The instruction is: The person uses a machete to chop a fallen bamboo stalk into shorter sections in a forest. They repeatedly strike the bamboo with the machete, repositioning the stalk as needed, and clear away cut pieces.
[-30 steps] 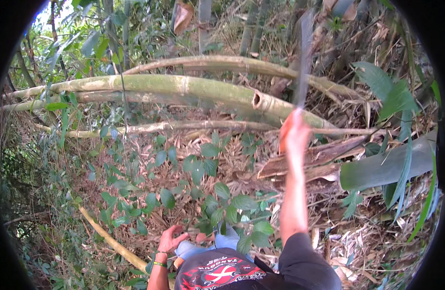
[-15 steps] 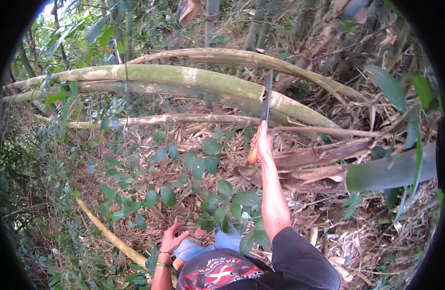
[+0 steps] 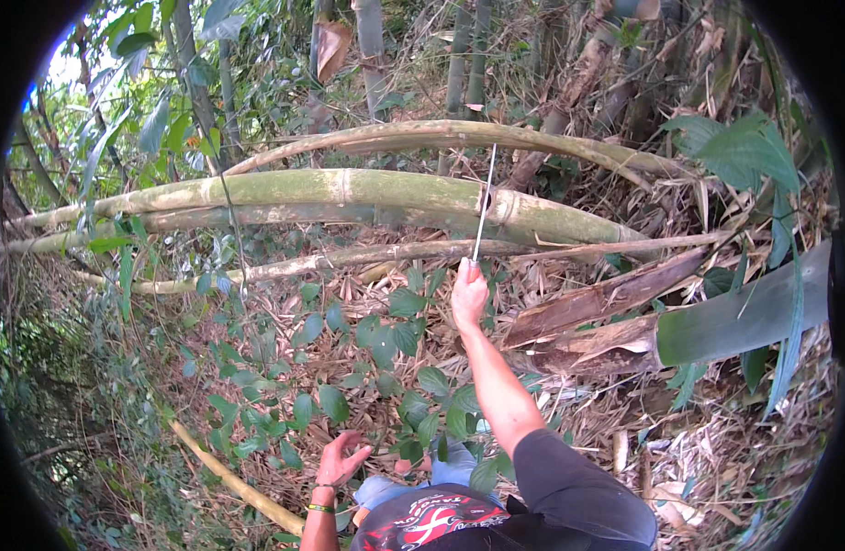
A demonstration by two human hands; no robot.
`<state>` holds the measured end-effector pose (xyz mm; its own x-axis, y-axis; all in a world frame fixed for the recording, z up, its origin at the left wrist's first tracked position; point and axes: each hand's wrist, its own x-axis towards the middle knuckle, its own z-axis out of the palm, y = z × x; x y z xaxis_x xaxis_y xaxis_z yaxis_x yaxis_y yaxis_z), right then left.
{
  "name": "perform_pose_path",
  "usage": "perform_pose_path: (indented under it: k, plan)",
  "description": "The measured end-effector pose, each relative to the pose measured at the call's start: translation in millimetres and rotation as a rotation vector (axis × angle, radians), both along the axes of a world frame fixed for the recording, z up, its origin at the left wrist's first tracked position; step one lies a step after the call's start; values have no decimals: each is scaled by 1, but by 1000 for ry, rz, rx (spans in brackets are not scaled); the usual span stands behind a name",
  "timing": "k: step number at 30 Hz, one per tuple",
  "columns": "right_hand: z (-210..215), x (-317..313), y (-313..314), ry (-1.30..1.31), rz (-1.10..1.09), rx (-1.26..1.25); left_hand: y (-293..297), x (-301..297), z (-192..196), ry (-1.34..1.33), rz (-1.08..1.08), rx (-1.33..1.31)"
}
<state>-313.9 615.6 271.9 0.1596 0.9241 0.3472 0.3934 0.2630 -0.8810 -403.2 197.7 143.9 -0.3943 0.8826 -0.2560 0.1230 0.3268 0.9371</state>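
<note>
My right hand (image 3: 469, 297) is wrapped round the red-orange handle of a machete (image 3: 485, 207), arm stretched forward. The long blade shows nearly edge-on, pointing away from me. It crosses in front of a thick green bamboo stem (image 3: 395, 190), beside a dark notch in the stem. Whether the blade touches the stem I cannot tell. A thinner, pale bamboo stem (image 3: 349, 259) lies closer, just beyond the hand. Low in the view, my left hand (image 3: 341, 461) is held near my body with its fingers apart, holding nothing.
A split brown bamboo piece (image 3: 615, 298) and a thick cut green culm (image 3: 748, 317) lie to the right. Another bent stem (image 3: 413, 135) arches behind. Leafy plants (image 3: 386, 340) grow in front of me; a yellow stem (image 3: 239, 485) lies at lower left. Dry leaves cover the ground.
The machete and right hand have shifted left and slightly nearer me; the blade has turned from showing its flat side to nearly edge-on. The whole view has shifted a little. My left hand stays open.
</note>
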Motion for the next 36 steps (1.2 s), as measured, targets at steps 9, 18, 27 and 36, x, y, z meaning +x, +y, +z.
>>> perform_pose_path:
  k: [9,18,27,36]
  plan:
    - [111,63,-25,182,298,-80,65,-8,28,42,-125,122]
    - [392,38,-1,565,373,1146,-4,10,-8,-35,4,-70]
    - [181,44,35,598,483,-403,-10,37,-14,-83,-55,12]
    - [351,65,24,805,402,700,-75,16,-21,-48,193,-102]
